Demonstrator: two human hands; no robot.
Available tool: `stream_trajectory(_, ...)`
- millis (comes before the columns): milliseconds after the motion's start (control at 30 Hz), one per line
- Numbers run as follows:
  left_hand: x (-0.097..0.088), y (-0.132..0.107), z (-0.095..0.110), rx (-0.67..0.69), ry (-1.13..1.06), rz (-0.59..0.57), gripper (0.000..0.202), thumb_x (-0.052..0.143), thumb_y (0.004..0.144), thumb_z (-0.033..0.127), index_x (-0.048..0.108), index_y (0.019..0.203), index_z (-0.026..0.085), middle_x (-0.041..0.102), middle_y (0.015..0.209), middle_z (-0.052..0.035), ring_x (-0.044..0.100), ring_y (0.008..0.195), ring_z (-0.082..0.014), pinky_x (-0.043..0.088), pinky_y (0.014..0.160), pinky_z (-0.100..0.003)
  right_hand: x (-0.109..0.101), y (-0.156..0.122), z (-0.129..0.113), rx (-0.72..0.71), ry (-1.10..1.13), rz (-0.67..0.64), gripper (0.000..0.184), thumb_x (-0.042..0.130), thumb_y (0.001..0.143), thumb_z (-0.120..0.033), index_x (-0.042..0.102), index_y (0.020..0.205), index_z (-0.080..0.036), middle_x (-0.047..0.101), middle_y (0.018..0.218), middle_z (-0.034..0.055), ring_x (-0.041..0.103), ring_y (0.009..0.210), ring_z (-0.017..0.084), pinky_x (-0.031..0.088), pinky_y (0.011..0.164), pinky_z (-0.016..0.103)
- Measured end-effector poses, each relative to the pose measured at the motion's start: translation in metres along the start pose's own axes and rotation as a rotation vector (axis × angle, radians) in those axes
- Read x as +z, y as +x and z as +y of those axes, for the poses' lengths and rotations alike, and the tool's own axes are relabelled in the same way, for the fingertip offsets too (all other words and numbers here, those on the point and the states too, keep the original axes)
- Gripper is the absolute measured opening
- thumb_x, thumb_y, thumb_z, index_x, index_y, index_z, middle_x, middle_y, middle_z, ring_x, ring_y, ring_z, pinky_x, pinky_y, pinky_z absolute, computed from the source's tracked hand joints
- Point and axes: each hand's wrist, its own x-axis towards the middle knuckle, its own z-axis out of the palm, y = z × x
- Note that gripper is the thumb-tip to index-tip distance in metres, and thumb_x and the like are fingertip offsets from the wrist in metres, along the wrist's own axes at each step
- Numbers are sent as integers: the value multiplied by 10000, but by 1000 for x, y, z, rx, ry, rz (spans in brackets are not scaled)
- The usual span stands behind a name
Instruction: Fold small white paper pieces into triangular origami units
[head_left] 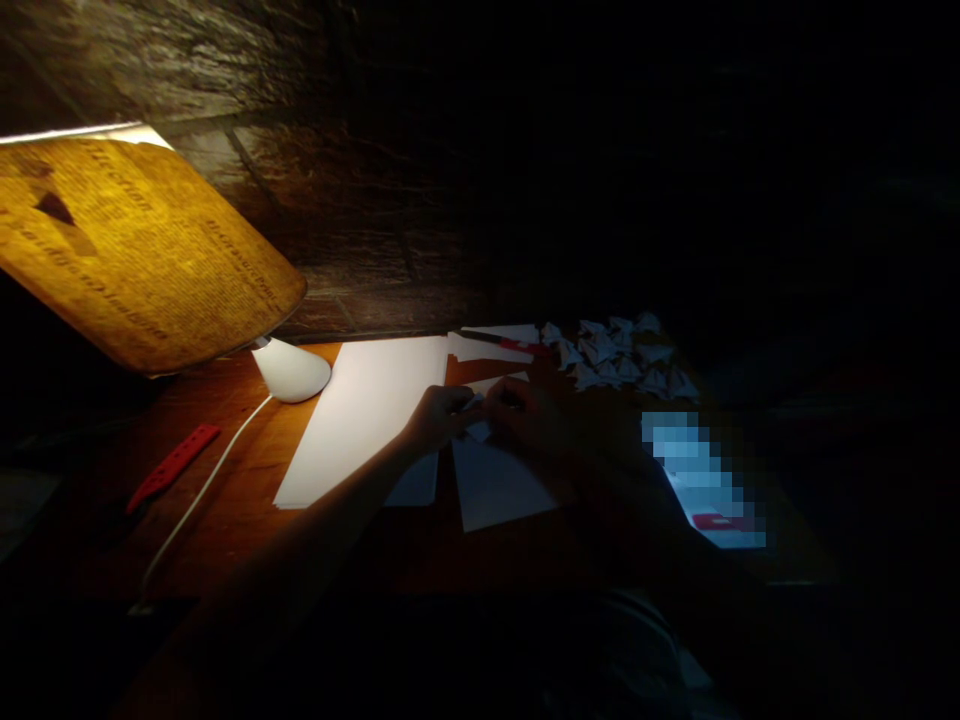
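Both my hands meet over the middle of the desk, around a small folded piece of white paper [478, 430]. My left hand [435, 418] is closed, pinching the paper from the left. From the right, my right hand [521, 410] also closes on it; deep shadow hides part of its fingers. Beneath the hands lies a white sheet [499, 490], partly covered by them. A larger stack of white paper [375, 410] is just left of it. Several folded white paper shapes [600, 350] sit grouped at the back right.
A lamp with a printed shade [150, 250] and white base [292, 372] stands at left, its cable [202, 490] running forward. A red tool [172, 465] lies beside it. Behind my hands are smaller papers [487, 345] with a red-and-black cutter [499, 342]. A lit, pixelated screen [697, 470] is at right.
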Motion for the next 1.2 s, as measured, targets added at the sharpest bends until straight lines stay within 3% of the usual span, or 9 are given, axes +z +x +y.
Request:
stream_trajectory(233,-4,3,-2,94,63,14,470,786,788,558,619,640,145,512,564,26,494,513,-88,360,421,-170,0,1,-2,-6,63,92,220,687,846,-412,624,771,-215,615,733,-11,553,680,141,454,651,283)
stream_trajectory(467,-5,-2,6,27,68,-181,408,788,790,476,599,619,158,531,526,30,565,484,-104,457,473,-193,0,0,-1,-49,3,65,181,690,818,-356,640,727,-208,619,695,-7,548,665,143,420,621,278)
stream_trajectory(667,-4,-1,10,101,13,-50,491,750,819,533,562,569,155,480,543,30,461,506,-83,310,460,-191,-2,1,-5,-30,105,124,238,722,809,-387,618,680,-217,615,680,-10,543,649,138,454,634,284)
stream_trajectory(833,-4,-1,11,74,-107,3,591,766,780,619,490,519,165,403,517,41,387,481,-80,261,465,-220,0,3,-6,-8,155,97,288,757,800,-437,609,690,-216,604,683,-16,547,654,138,464,648,289)
stream_trajectory(967,-3,0,8,11,-167,107,594,800,748,597,470,500,171,389,491,45,372,469,-80,255,460,-225,0,1,-6,32,161,54,269,753,802,-442,623,743,-214,606,693,-20,556,654,135,460,635,281)
stream_trajectory(1100,-4,1,6,32,-161,237,575,801,759,594,497,523,167,408,513,45,387,496,-81,267,467,-214,-2,0,-3,52,163,44,293,800,746,-411,639,902,-222,628,750,-23,592,679,146,478,637,287)
stream_trajectory(1200,-5,3,4,70,-130,222,523,816,751,591,567,593,159,476,546,37,441,523,-87,305,480,-204,-3,2,0,27,91,69,335,805,708,-341,628,970,-229,646,796,-18,613,720,157,503,675,302)
